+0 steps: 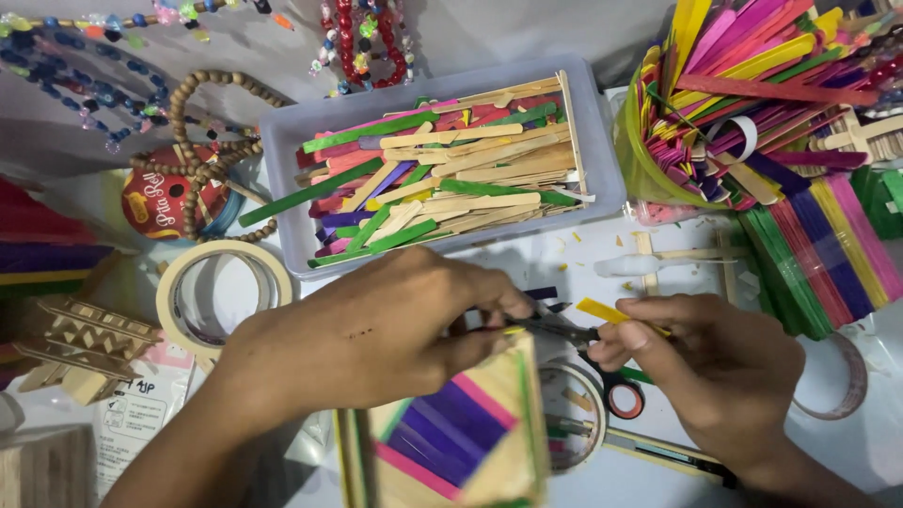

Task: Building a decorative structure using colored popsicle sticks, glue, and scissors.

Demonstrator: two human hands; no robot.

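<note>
While the left hand [376,329] closes around small metal cutters [555,329], the right hand [705,376] pinches a thin yellow wooden craft stick [602,311] between the blades, apparently mid-trim; steady alignment seems needed.

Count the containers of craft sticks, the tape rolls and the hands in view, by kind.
Containers of craft sticks: 2, the grey tray and the green tub
Tape rolls: 3, the masking tape roll, the small roll and the clear roll
Hands: 2, the left hand and the right hand
Total: 7
</note>
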